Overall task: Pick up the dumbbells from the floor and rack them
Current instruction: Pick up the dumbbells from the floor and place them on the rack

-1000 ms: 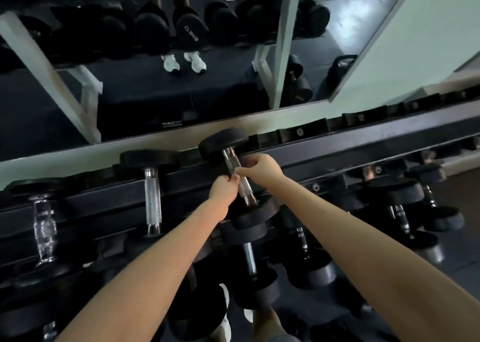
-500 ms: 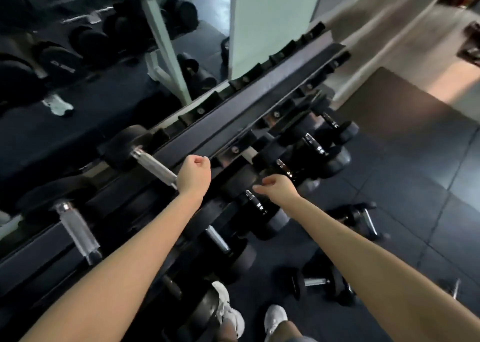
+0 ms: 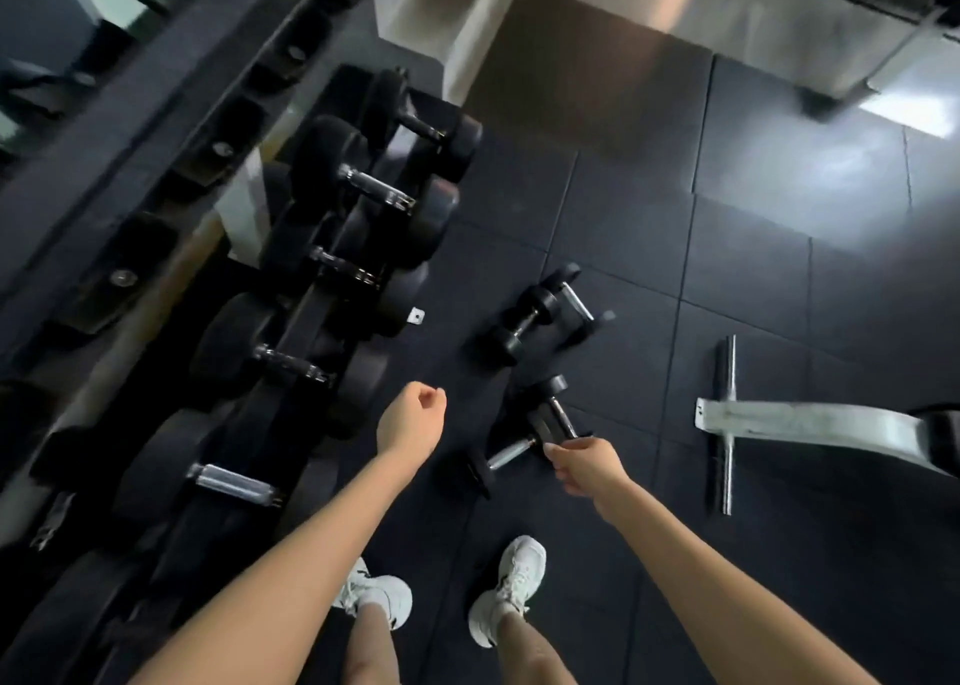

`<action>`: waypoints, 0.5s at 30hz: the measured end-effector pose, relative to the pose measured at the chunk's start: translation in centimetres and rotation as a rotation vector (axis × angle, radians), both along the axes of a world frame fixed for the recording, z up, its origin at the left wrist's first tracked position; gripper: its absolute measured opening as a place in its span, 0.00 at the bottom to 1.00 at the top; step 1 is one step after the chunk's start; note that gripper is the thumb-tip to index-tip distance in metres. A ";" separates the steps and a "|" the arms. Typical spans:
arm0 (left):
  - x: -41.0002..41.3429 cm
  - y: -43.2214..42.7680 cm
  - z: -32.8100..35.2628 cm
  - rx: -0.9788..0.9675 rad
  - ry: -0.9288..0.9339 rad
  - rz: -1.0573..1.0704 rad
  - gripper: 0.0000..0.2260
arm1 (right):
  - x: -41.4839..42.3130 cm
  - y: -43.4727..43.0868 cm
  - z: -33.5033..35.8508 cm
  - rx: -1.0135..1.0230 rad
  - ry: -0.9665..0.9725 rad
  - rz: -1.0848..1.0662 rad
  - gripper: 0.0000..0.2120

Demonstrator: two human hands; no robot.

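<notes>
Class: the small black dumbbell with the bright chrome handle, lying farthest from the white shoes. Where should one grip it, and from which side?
Grip the small black dumbbell by its chrome handle, from above: it lies flat on the dark floor mat, handle bare on top, and its twin dumbbell crowds the side toward the black rack.

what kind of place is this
Most likely a gym's free-weight area: a long dumbbell rack loaded with black dumbbells, small dumbbells loose on dark rubber floor tiles, and a metal bench foot at right.
</notes>
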State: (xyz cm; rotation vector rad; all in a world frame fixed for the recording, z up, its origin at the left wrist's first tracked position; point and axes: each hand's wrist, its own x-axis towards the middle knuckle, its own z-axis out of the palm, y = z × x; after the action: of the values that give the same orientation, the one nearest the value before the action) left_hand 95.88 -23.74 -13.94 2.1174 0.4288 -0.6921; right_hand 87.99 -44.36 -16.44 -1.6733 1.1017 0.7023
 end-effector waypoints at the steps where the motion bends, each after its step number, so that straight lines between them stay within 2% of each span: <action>1: -0.8 -1.7 -1.3 0.016 0.017 -0.032 0.13 | -1.1 -1.8 -1.5 0.019 0.016 -0.041 0.10; 7: -3.3 -9.8 -11.6 0.112 0.104 -0.181 0.11 | -4.2 -8.4 -11.9 0.120 0.050 -0.286 0.09; 15: -1.4 -15.7 -28.9 0.209 0.173 -0.307 0.08 | -4.1 -10.2 -29.5 0.351 0.058 -0.651 0.10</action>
State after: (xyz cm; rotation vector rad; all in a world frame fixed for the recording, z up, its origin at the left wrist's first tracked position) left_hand 94.47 -39.48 -42.81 2.3573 0.2805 -1.0512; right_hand 83.87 -54.57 -45.94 -0.9203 1.3741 0.4798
